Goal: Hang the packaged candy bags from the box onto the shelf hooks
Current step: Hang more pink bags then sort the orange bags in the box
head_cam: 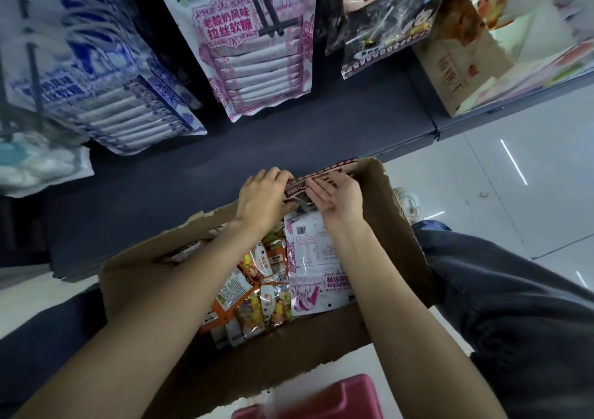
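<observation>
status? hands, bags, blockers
Left hand grips the brown bags at the box far end; right hand flat against them. None lifted out yet. Nothing blocking.

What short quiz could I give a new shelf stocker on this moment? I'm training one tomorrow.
1. True or false: both hands are on the brown-trimmed bag at the far end of the cardboard box.
2. Which lies flat in the box under the right forearm? A pink-and-white bag; B blue-and-white bag.
3. Fill in: the hanging pink-and-white bag is between a blue-and-white bag and a ____ bag.

Key: 1 true; 2 A; 3 brown-trimmed.
</observation>
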